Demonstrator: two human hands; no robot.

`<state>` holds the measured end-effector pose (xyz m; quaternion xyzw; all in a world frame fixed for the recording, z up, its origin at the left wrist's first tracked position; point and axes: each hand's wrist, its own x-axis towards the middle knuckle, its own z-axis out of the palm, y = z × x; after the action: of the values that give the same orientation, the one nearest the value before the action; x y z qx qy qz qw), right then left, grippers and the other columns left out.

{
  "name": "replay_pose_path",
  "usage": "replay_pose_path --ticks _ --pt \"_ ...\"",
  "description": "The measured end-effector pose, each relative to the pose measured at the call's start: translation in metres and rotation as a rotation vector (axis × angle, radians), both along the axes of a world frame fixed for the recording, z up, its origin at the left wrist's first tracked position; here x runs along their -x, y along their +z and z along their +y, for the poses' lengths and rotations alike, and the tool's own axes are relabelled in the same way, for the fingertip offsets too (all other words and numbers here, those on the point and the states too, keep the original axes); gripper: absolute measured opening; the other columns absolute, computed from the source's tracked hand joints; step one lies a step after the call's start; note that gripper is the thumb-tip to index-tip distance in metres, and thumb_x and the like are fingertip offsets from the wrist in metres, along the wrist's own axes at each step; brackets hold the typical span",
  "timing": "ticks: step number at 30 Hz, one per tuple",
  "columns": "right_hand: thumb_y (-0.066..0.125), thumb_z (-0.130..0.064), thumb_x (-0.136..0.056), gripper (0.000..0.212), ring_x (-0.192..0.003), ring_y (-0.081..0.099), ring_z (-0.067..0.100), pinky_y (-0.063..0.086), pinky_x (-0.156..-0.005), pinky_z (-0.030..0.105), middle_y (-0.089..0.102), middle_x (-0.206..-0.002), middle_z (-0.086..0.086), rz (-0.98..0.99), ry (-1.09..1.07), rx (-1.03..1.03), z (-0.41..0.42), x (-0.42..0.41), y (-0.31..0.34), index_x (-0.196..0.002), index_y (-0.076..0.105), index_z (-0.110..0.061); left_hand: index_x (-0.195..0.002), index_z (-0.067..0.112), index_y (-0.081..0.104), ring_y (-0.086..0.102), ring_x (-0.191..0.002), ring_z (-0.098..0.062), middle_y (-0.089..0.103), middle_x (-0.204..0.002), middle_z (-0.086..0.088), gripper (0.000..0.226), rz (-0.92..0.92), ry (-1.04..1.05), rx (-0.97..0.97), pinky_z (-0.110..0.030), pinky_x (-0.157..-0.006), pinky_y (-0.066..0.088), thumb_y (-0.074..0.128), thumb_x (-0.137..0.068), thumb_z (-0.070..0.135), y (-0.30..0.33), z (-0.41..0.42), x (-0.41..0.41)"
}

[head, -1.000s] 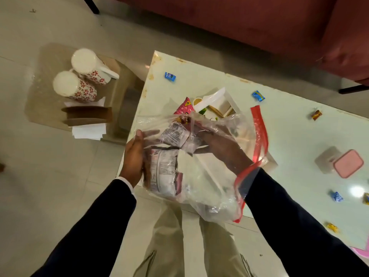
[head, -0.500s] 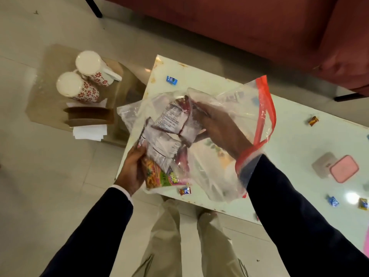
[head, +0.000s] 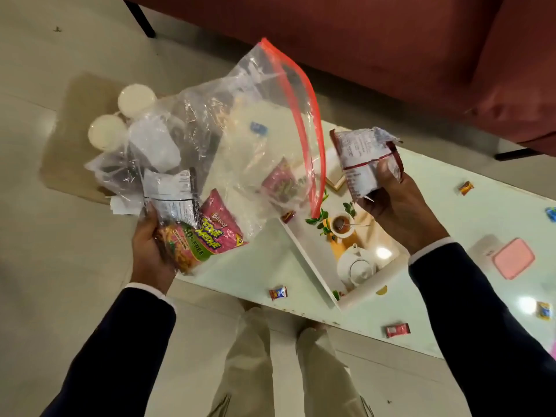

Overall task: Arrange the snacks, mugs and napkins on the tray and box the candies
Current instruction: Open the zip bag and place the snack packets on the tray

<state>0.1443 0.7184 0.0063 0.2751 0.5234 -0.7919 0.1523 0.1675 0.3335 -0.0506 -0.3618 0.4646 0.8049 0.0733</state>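
Item 1: right hand, fingers curled round 1 red-and-white snack packet. Half a second ago this hand was inside the bag gripping that packet; now it is out and clear, held above the tray. Judged meaning: first snack extracted, ready to set down.

Item 2: left hand, gripping the clear zip bag by its lower end, pinching the packets inside through the plastic. The bag's red-edged mouth hangs open toward the right hand. Contents visible: 1 pink snack pack at the left fingers, 1 white-backed pack above it; other contents unclear.

Item 3: white tray, below and between the hands, under the right hand mostly. No snack, mug or napkin visibly on it yet.

Item 4: 2 mugs, beyond the left hand, seen partly through the bag.

Item 5: loose candies, scattered near the right forearm and beyond; none boxed.

Item 6: pink-lidded box, right of the right wrist.
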Motion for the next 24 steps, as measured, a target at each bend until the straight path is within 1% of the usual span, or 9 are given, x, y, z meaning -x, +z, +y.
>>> replay_pose_path --ticks 2,3,5,8,12,14,16,19,24 --pt "0.068 -0.021 -0.094 0.023 -0.109 0.071 0.025 0.060 -0.087 0.035 0.074 -0.119 0.005 -0.021 -0.077 -0.043 0.005 0.002 -0.015 -0.114 0.073 -0.032 -0.152 0.009 0.046 0.063 -0.127 -0.033 0.062 -0.141 -0.017 0.052 -0.027 0.017 -0.015 -0.051 -0.102 0.054 0.036 -0.110 0.037 0.001 -0.005 -0.002" --pt "0.070 -0.016 -0.093 0.026 -0.112 0.071 0.027 0.060 -0.088 0.036 0.075 -0.119 0.005 -0.044 -0.091 -0.111 0.007 0.003 -0.021 -0.115 0.073 -0.030 -0.150 0.009 0.049 0.066 -0.124 -0.031 0.065 -0.138 -0.015 0.051 -0.034 0.033 -0.024 -0.050 -0.099 0.057 0.037 -0.110 0.038 0.001 -0.008 -0.003" --pt "0.075 -0.012 -0.088 0.038 -0.113 0.071 0.030 0.062 -0.082 0.034 0.075 -0.118 0.007 -0.117 -0.119 -0.240 0.012 0.007 -0.035 -0.124 0.068 -0.021 -0.143 0.009 0.057 0.072 -0.114 -0.027 0.073 -0.125 -0.009 0.049 -0.036 0.077 -0.027 -0.045 -0.089 0.062 0.042 -0.109 0.041 -0.001 -0.012 -0.004" --pt "0.077 -0.011 -0.086 0.048 -0.107 0.073 0.026 0.062 -0.073 0.033 0.076 -0.116 0.005 -0.180 -0.113 -0.370 0.017 0.015 -0.055 -0.132 0.063 -0.016 -0.152 0.011 0.048 0.063 -0.128 -0.032 0.061 -0.145 -0.013 0.056 -0.028 0.094 -0.029 -0.049 -0.099 0.057 0.043 -0.108 0.044 -0.002 -0.017 -0.005" --pt "0.072 -0.007 -0.088 0.038 -0.107 0.070 0.026 0.062 -0.085 0.043 0.074 -0.113 0.005 -0.165 -0.022 -0.559 0.022 0.032 -0.076 -0.124 0.066 -0.016 -0.154 0.013 0.046 0.054 -0.138 -0.033 0.054 -0.153 -0.013 0.057 -0.035 0.120 -0.051 -0.052 -0.108 0.049 0.045 -0.107 0.045 -0.004 -0.021 -0.005" --pt "0.072 -0.007 -0.086 0.027 -0.101 0.069 0.029 0.059 -0.084 0.038 0.074 -0.107 0.008 -0.135 0.086 -0.728 0.025 0.041 -0.081 -0.112 0.070 -0.014 -0.152 0.013 0.049 0.059 -0.133 -0.030 0.061 -0.146 -0.011 0.054 -0.030 0.137 -0.076 -0.049 -0.104 0.053 0.041 -0.108 0.044 -0.004 -0.022 -0.004" --pt "0.072 -0.010 -0.084 0.015 -0.088 0.066 0.026 0.050 -0.069 0.026 0.072 -0.096 0.008 -0.074 0.314 -0.995 0.030 0.051 -0.084 -0.097 0.070 -0.016 -0.152 0.012 0.050 0.064 -0.127 -0.029 0.066 -0.139 -0.009 0.054 -0.022 0.137 -0.099 -0.048 -0.101 0.055 0.038 -0.109 0.042 -0.005 -0.023 -0.003" --pt "0.073 -0.026 -0.086 0.015 -0.085 0.065 0.028 0.046 -0.070 0.029 0.071 -0.092 0.007 0.003 0.709 -1.323 0.034 0.067 -0.088 -0.098 0.071 -0.017 -0.152 0.012 0.049 0.062 -0.130 -0.030 0.066 -0.140 -0.009 0.054 -0.026 0.125 -0.106 -0.049 -0.104 0.053 0.037 -0.109 0.043 -0.005 -0.024 0.000" --pt "0.060 -0.055 -0.092 0.033 -0.075 0.060 0.028 0.046 -0.070 0.035 0.065 -0.084 0.001 -0.090 0.611 -1.512 0.034 0.084 -0.085 -0.091 0.064 -0.022 -0.151 0.015 0.050 0.059 -0.133 -0.029 0.064 -0.142 -0.008 0.055 -0.045 0.112 -0.077 -0.053 -0.108 0.048 0.038 -0.108 0.045 -0.006 -0.022 0.001"
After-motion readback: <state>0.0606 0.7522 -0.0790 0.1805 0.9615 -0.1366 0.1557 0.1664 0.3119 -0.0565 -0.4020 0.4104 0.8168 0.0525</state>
